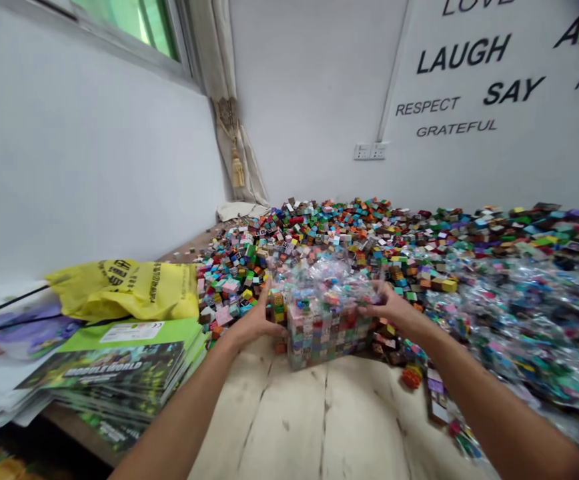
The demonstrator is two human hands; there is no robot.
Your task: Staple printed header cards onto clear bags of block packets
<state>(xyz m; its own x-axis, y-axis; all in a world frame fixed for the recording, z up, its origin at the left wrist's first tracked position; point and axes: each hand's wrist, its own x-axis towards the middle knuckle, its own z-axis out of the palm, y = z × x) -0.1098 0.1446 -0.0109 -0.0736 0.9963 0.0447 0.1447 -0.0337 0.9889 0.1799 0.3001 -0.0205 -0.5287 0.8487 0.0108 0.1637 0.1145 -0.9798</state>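
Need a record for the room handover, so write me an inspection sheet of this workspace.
Surface: pale wooden board, worn and cracked.
Things at the hands: block of small stacked coloured bricks, with crinkled clear plastic bags behind and on top.
Clutter: large spread of loose bricks; bagged bricks to the right; stack of printed booklets; yellow plastic bag.
Hands: left hand flat against the block's left side; right hand at its right side, fingers spread.
Cables: nothing seen.
Surroundings: white wall with black lettering, wall socket, window, curtain with tassel.
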